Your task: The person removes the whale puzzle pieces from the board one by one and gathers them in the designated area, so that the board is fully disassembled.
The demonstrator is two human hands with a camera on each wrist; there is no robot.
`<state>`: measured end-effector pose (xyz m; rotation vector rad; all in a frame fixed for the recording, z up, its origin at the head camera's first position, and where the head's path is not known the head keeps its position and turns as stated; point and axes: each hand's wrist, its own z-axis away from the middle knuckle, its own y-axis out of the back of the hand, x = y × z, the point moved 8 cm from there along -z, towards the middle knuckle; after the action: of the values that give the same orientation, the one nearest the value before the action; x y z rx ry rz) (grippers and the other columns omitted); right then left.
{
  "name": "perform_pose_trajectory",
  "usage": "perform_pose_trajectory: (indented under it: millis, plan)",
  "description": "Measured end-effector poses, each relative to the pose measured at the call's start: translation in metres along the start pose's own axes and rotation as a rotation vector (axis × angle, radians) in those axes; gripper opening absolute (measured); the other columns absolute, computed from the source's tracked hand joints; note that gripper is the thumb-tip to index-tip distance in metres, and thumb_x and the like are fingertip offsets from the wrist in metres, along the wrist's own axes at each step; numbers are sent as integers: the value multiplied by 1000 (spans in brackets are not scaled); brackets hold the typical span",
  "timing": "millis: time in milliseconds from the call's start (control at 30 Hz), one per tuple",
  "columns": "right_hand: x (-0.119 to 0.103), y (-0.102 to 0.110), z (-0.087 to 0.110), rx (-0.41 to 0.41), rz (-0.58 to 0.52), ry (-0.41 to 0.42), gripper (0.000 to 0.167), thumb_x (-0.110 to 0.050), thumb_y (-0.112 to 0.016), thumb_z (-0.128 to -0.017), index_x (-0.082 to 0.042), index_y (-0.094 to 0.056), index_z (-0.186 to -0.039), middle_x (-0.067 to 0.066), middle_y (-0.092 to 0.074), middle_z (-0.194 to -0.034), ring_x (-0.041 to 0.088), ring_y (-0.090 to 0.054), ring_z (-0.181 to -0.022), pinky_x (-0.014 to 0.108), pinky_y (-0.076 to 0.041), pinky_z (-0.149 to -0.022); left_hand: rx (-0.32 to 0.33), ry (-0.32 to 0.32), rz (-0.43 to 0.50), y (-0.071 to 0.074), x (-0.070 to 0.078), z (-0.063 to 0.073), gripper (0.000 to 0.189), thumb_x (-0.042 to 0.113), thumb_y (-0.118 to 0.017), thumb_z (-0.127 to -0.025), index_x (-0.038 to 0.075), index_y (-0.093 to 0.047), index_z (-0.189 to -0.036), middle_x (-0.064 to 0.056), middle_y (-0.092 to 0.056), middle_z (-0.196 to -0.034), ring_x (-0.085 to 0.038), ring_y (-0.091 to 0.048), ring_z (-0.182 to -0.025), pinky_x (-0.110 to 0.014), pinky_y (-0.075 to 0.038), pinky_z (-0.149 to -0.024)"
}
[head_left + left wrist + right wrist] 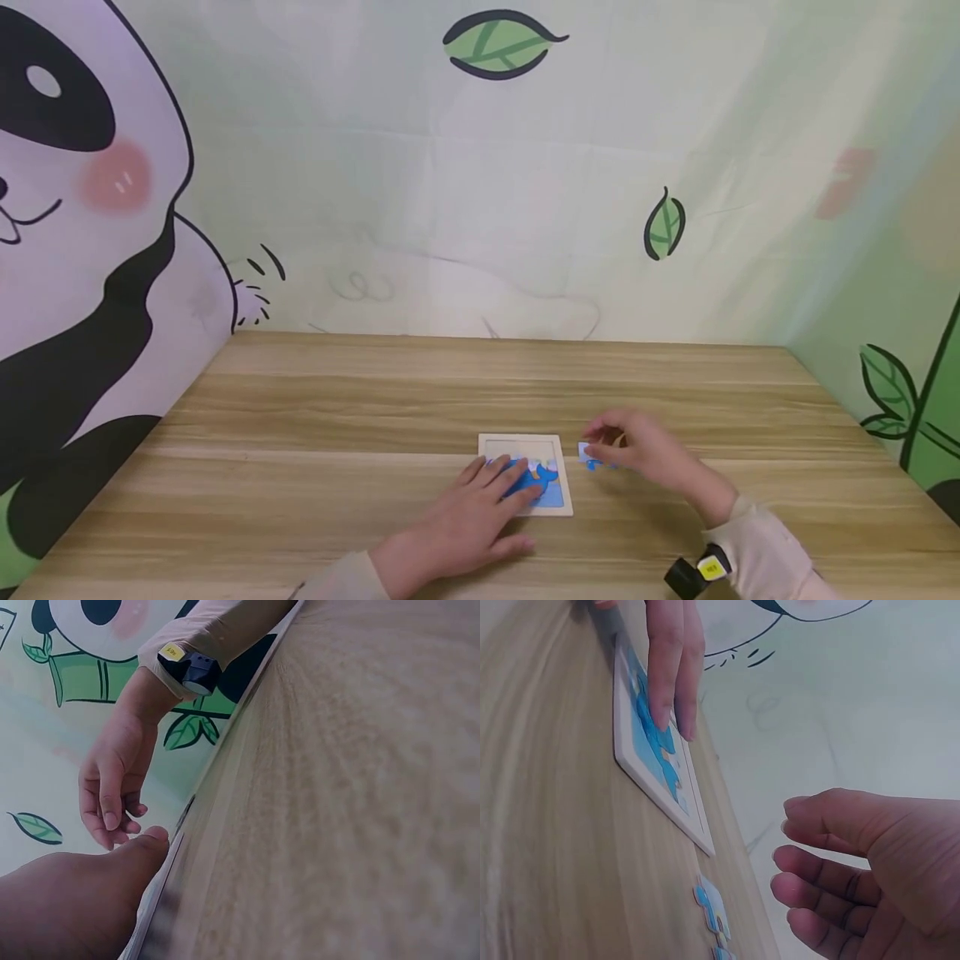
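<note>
A small jigsaw puzzle tray (566,492) with a pale frame lies on the table, a blue dolphin picture (543,477) partly filling it. My left hand (472,517) rests across the tray with its fingers spread and straight, covering the picture's left part. Just right of the tray lie loose puzzle pieces (712,904), blue and white, partly hidden by my right hand (648,450) in the head view. That hand hovers above them, its fingers loosely bent. The right wrist view shows nothing between the thumb and fingers of this hand (870,870), with the pieces lying apart below.
The wood-grain table (337,400) reaches back to a wall cloth (375,167) printed with a panda and leaves. A black wrist camera (697,573) with a yellow label sits on the right sleeve (768,546).
</note>
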<state>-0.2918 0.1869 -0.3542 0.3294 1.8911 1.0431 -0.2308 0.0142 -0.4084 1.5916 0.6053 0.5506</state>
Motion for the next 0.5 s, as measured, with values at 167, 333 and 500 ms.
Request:
perform_pose_trajectory:
  millis: [167, 333, 500]
  plan:
    - [-2, -9, -3, -14, -23, -2, 17, -10, -67, -88, 1, -68, -102, 5, -70, -88, 2, -58, -80, 21, -52, -67, 1, -10, 7, -1, 0, 4, 61, 60, -34, -97, 27, -40, -147, -6, -34, -156, -27, -32, -145, -50, -30, -116]
    - [-5, -17, -5, -14, -5, 21, 17, -10, -68, -87, -2, -68, -101, 7, -70, -93, 7, -59, -83, 20, -51, -68, 21, -24, -5, 0, 2, 6, 60, 61, -34, -97, 27, -42, -146, -6, -36, -155, -27, -34, -144, -50, -32, -115]
    - [-10, -24, -8, -11, -3, 36, 17, -10, -70, -85, -3, -70, -100, 6, -70, -91, 11, -61, -83, 19, -50, -67, 29, -32, -19, -1, 3, 7, 61, 62, -31, -97, 27, -41, -146, -7, -36, -155, -27, -34, -143, -50, -33, -114]
